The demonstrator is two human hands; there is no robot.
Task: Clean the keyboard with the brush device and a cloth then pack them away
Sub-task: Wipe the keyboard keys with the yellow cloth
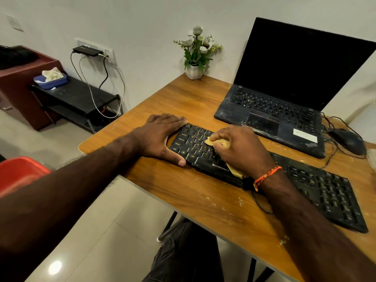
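Observation:
A black keyboard [317, 186] lies slanted across the wooden desk [183, 184], its left end near me. My right hand [240, 149] grips a yellow cloth [211, 141] and presses it on the keys of the left half; a tail of the cloth sticks out under my wrist. Flat against the keyboard's left end lies my left hand [162, 137], fingers straight along the far corner and thumb on the front edge. No brush device is in view.
A dusty open laptop [284, 110] stands behind the keyboard, a mouse [348, 140] and cables to its right. A potted flower [196, 55] sits at the desk's far corner. Crumbs dot the desk front. A black shelf [77, 98] with a blue box [50, 80] stands left.

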